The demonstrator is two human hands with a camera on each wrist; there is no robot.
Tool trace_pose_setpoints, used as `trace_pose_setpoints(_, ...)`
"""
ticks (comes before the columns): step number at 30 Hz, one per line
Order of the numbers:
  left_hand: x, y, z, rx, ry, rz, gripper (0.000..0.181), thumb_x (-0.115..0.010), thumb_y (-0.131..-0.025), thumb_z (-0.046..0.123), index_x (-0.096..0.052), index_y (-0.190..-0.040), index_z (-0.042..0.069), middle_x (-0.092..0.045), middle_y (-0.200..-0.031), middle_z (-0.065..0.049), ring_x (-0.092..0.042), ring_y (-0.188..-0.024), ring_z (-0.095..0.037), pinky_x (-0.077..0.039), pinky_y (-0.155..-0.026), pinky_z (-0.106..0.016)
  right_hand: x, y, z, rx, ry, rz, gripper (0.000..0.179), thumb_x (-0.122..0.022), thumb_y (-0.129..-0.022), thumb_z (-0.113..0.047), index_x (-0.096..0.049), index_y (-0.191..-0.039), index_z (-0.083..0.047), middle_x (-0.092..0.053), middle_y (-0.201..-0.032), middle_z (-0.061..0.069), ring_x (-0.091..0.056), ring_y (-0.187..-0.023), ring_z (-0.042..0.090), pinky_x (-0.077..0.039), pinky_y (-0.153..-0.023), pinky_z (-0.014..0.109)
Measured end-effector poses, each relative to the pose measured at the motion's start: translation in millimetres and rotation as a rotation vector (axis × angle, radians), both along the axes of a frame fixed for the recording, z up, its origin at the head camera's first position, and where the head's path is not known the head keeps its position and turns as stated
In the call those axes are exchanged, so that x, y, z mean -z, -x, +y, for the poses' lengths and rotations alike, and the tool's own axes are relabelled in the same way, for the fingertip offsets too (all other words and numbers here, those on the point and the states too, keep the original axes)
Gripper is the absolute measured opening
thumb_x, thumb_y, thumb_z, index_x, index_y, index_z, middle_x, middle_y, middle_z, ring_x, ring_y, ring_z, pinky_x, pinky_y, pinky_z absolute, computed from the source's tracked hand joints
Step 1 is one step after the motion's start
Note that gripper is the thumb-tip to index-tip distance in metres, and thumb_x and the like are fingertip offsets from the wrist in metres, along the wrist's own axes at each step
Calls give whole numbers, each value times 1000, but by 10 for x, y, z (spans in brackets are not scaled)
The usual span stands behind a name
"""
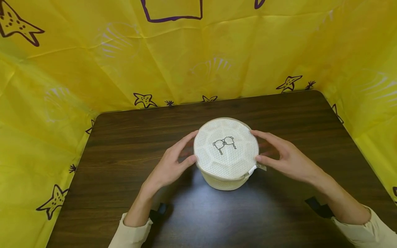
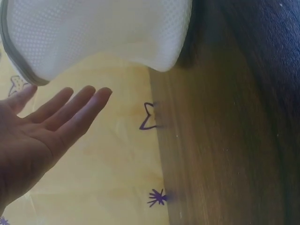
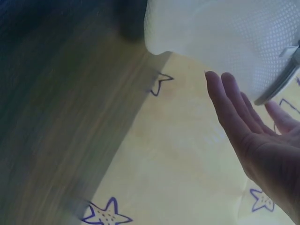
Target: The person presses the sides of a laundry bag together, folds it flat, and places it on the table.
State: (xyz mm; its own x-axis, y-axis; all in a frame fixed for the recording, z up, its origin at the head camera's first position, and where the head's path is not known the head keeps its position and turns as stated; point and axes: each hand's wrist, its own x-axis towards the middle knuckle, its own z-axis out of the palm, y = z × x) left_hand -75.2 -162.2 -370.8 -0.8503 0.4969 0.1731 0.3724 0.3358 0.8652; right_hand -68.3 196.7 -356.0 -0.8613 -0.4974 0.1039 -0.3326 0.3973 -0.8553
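A round white mesh laundry bag (image 1: 227,162) with a drawing of eyeglasses on its lid stands upright on the dark wooden table (image 1: 130,165). Its zipper runs round the rim, and a white zipper end (image 1: 252,169) shows at the front right. My left hand (image 1: 172,163) is at the bag's left side, thumb and a fingertip at the rim. On the opposite side my right hand (image 1: 288,158) has its thumb and index finger at the rim. In both wrist views the fingers are extended beside the mesh wall, not curled round it. What the bag contains is hidden.
Yellow cloth (image 1: 173,58) with dark starfish drawings hangs behind the table and along both sides. A small tag (image 1: 262,167) sticks out from the bag near my right thumb. Dark straps (image 1: 318,207) are at both wrists.
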Motion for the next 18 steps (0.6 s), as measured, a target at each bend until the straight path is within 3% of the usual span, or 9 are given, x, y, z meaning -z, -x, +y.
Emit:
trace_pose_setpoints(4, 18, -11, 16, -1, -22, -30, 68, -64, -98, 21, -30, -157, 24, -47, -150, -3, -53, -129, -24, -51, -97, -47, 32, -16, -15, 9, 10, -9, 73, -72, -92, -10, -36, -155, -24, -46, -148, 5, -61, -115, 22, -58, -80, 31)
trace_pose_setpoints(10, 44, -9, 4, -22, 2, -134, 70, -62, -100, 24, -24, -158, 24, -41, -153, -11, -49, -134, -29, -47, -100, -52, 68, -16, -33, 19, 36, -34, 77, -72, -92, -9, -32, -156, -23, -43, -150, 6, -58, -120, 25, -57, -83, 31)
trace_pose_setpoints(18, 127, 41, -6, 42, -28, -221, 70, -57, -102, 28, -18, -160, 21, -28, -160, -13, -39, -139, -36, -40, -105, -53, 97, -22, -29, 10, 31, -80, 82, -71, -93, -12, -25, -159, -29, -35, -157, 4, -54, -126, 28, -56, -85, 29)
